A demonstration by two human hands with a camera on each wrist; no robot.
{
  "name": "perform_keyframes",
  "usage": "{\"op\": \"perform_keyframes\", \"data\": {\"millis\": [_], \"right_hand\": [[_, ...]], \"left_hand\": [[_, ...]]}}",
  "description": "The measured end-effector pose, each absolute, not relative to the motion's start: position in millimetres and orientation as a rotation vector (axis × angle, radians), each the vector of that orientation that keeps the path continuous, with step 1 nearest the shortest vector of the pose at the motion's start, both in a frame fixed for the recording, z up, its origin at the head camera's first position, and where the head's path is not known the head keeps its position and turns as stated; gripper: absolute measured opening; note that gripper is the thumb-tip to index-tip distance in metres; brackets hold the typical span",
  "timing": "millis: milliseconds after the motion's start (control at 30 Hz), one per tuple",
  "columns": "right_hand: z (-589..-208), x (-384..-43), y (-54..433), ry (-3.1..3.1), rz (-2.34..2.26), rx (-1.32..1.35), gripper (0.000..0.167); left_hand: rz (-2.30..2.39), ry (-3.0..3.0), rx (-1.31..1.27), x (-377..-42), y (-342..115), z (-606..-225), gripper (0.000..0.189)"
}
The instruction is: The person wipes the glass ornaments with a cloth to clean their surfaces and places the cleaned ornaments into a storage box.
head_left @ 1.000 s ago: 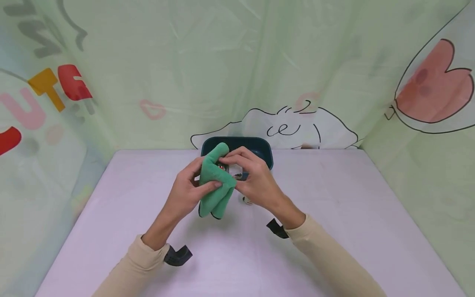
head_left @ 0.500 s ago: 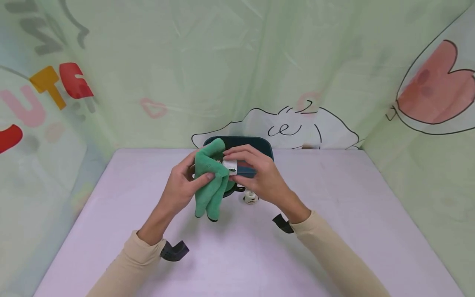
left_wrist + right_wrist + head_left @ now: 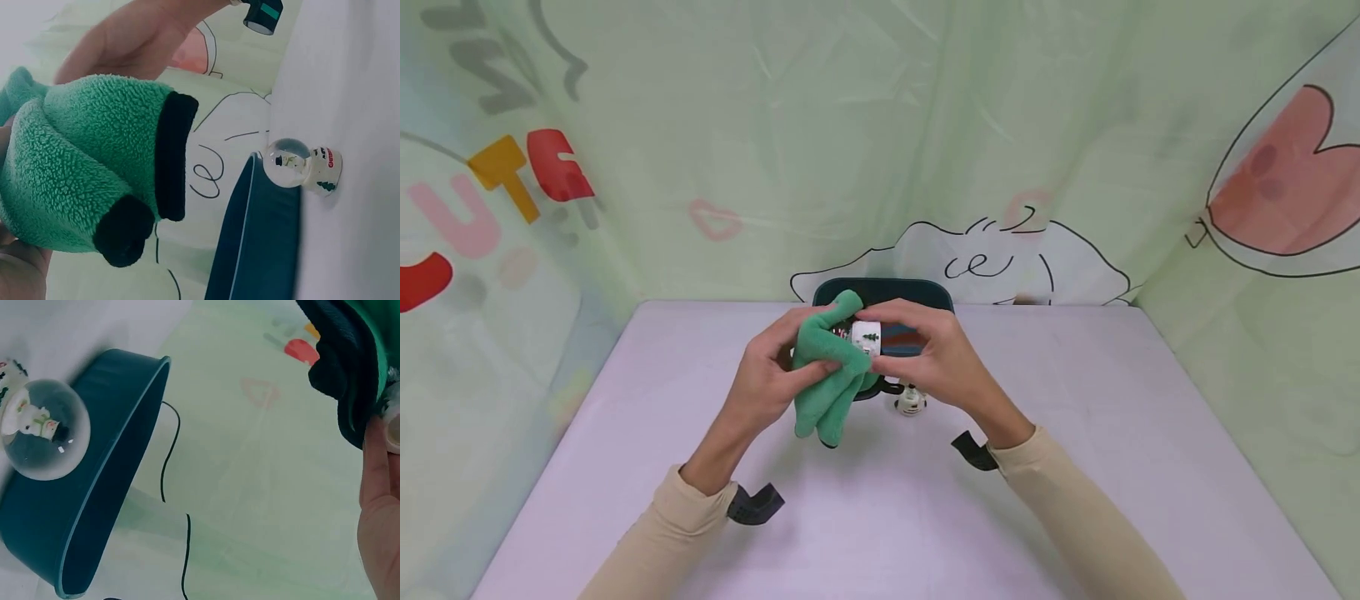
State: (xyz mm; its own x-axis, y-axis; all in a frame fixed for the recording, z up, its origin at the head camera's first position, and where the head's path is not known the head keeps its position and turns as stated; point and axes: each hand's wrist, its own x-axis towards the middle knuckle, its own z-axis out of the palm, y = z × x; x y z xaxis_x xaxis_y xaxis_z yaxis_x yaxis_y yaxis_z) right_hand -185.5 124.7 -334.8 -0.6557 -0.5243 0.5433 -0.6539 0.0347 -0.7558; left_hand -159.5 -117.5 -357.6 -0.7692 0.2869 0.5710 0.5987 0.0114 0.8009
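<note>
My left hand (image 3: pixel 765 375) grips a folded green fleecy cloth (image 3: pixel 822 371) with dark edging, thumb on the near side. The cloth wraps part of a snow globe (image 3: pixel 867 337), whose white base with a small tree print shows at the right; its dome is mostly hidden. My right hand (image 3: pixel 936 343) pinches that base between fingers above and thumb below. Below the hands, a second snow globe (image 3: pixel 912 402) stands upright on the table. In the left wrist view this globe (image 3: pixel 324 165) has a clear dome with a snowman inside.
A dark teal bin (image 3: pixel 883 288) stands at the back of the table, behind the hands. In the right wrist view the bin (image 3: pixel 119 419) sits close by the standing globe. The pale table (image 3: pixel 1060 392) meets a printed curtain (image 3: pixel 850 150) at the back.
The cloth and held globe have shifted slightly left, then lifted little since. More of the white base shows, its tree print turned into view. The standing globe has become more visible.
</note>
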Motion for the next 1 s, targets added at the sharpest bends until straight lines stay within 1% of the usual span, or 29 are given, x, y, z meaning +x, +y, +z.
{"op": "perform_keyframes", "data": {"millis": [267, 367, 567, 667, 800, 1000], "right_hand": [[-323, -182, 124, -2.316, 1.872, 1.043, 0.031], [-320, -182, 124, -2.378, 1.907, 0.951, 0.028], [-311, -180, 126, -2.544, 2.078, 0.721, 0.035], [-308, -178, 127, -2.581, 2.15, 0.66, 0.039], [-309, -174, 126, -2.533, 2.206, 0.694, 0.043], [-315, -172, 120, -2.319, 2.171, 0.91, 0.044]], "left_hand": [[-1.771, -2.001, -0.987, -161, -118, -360, 0.057], [-1.749, -1.99, -1.011, -161, -118, -358, 0.057], [-1.62, -2.009, -1.029, -160, -119, -357, 0.061], [-1.56, -2.009, -1.036, -160, -120, -357, 0.063], [-1.627, -1.97, -1.051, -158, -120, -355, 0.062], [-1.737, -1.892, -1.038, -157, -119, -351, 0.057]]}}
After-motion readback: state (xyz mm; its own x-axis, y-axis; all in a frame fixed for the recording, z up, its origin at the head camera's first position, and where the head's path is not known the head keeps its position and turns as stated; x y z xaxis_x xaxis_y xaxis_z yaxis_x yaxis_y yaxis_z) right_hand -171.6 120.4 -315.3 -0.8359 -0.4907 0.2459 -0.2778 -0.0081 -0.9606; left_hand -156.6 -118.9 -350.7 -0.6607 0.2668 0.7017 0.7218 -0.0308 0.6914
